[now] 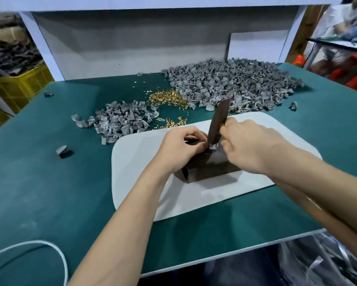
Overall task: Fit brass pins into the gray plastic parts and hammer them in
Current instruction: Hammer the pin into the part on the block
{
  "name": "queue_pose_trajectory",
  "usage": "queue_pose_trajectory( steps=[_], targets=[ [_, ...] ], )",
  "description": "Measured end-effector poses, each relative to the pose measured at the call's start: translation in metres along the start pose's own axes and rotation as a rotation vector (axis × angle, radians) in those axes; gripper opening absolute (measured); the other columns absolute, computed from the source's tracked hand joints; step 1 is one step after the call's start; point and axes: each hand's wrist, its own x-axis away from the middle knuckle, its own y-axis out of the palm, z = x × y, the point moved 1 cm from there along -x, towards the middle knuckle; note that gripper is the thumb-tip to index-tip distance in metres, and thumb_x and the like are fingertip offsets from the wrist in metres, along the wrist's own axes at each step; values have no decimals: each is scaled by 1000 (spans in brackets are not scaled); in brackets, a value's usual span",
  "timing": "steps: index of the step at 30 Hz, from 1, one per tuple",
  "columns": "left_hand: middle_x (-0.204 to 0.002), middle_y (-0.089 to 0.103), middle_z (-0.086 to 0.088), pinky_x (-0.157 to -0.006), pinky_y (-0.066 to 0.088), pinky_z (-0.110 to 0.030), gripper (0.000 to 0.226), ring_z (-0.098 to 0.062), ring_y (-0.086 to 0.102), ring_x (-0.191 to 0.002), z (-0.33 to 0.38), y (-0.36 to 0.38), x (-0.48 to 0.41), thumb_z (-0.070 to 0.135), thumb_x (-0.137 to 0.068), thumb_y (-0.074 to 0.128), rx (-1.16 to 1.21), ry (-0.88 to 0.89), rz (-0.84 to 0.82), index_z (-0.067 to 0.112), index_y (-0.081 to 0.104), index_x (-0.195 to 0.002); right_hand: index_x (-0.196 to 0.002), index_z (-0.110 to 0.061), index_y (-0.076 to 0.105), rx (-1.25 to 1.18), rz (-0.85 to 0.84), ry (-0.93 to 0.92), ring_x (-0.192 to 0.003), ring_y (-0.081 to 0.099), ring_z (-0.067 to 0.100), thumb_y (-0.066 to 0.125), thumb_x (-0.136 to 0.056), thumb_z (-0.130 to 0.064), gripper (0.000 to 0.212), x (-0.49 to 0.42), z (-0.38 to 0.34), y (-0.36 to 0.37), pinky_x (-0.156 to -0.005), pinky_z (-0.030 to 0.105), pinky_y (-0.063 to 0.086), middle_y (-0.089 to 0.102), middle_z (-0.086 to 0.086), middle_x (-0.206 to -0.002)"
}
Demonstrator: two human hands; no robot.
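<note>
Hands are meeting over a dark block [210, 168] sitting on a white mat [144, 162]. The left hand [179, 149] is pinching a gray part [211, 146] against the block's top, fingertips closed together on it. The right hand [249, 145] is curling tight around a dark bar [219, 118], which is standing nearly upright with its lower end resting on the part. Only a pale sliver of the part is showing between the fingers; whether a pin is seated in it cannot be told. Brass pins [169, 98] are lying scattered on the green table [49, 182] beyond the mat, between two piles of gray parts [231, 83].
</note>
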Motion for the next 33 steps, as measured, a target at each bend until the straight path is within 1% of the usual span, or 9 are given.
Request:
queue_pose_trajectory(
  steps=[6, 10, 14, 17, 20, 23, 26, 30, 33],
  targets=[
    [-91, 69, -4, -82, 53, -21, 11, -16, 66, -84, -1, 0, 0, -5, -78, 71, 1, -7, 12, 6, 66, -77, -88, -16, 31, -39, -41, 5, -95, 55, 37, 43, -94, -27, 17, 0, 2, 1, -71, 37, 38, 56, 12, -95],
    [-95, 70, -8, -83, 53, -22, 10, -18, 66, -86, 0, 2, 1, -6, -79, 70, 27, -23, 5, 3, 66, -78, -67, -17, 26, -77, -61, -26, -75, 39, 30, 43, -95, -22, 32, 0, 5, -1, -70, 36, 35, 33, -2, -69],
    [-97, 70, -9, -86, 53, -26, 6, -21, 67, -89, -1, 1, 1, -5, -79, 70, 13, -22, 7, 1, 67, -80, -73, -15, 29, -82, -139, 14, -83, 45, 34, 42, -96, -24, 29, -4, 7, -3, -72, 34, 37, 38, 0, -75],
    [-97, 70, -8, -86, 53, -27, 12, -22, 68, -90, -1, 2, 0, -4, -79, 70, 23, -23, 1, 6, 66, -77, -64, -17, 26, -91, -75, -7, -73, 36, 27, 41, -97, -20, 36, -9, 8, -4, -66, 30, 30, 34, 0, -67],
    [-92, 69, -4, -82, 53, -20, 7, -16, 66, -84, -1, 1, 0, -4, -79, 70, 27, -24, 6, 3, 68, -79, -64, -19, 26, -105, -108, 11, -73, 39, 27, 42, -96, -23, 36, -9, 5, -2, -68, 30, 38, 36, 2, -71],
    [-95, 69, -4, -81, 51, -17, 7, -13, 66, -84, -3, 2, 1, -3, -79, 70, 33, -25, 7, 4, 68, -78, -61, -16, 27, -456, -61, 76, -49, 40, 25, 47, -95, -17, 39, -13, 14, -1, -42, 29, 36, 37, 3, -54],
    [-97, 70, -3, -80, 51, -14, 12, -6, 65, -80, -3, 3, 0, -2, -81, 69, 140, -92, 9, 7, 69, -72, -58, -13, 31, -891, 36, 182, -29, 35, 17, 48, -95, -13, 41, -19, 32, -3, -34, 19, 30, 35, -6, -32],
    [-97, 71, 7, -75, 51, -12, 20, 2, 65, -77, -6, 4, 1, 5, -81, 70, 234, -164, -5, 16, 70, -64, -59, -14, 31, -1206, -114, 293, -32, 30, 15, 48, -96, -15, 41, -9, 44, 20, -33, 17, 26, 36, 2, -39],
    [-96, 71, 11, -72, 50, -10, 22, 5, 64, -77, -6, 3, 0, 7, -80, 71, 228, -154, -12, 19, 69, -62, -56, -14, 29, -1269, -175, 314, -35, 28, 15, 50, -95, -15, 44, -4, 50, 33, -34, 18, 26, 33, 6, -44]
  ],
)
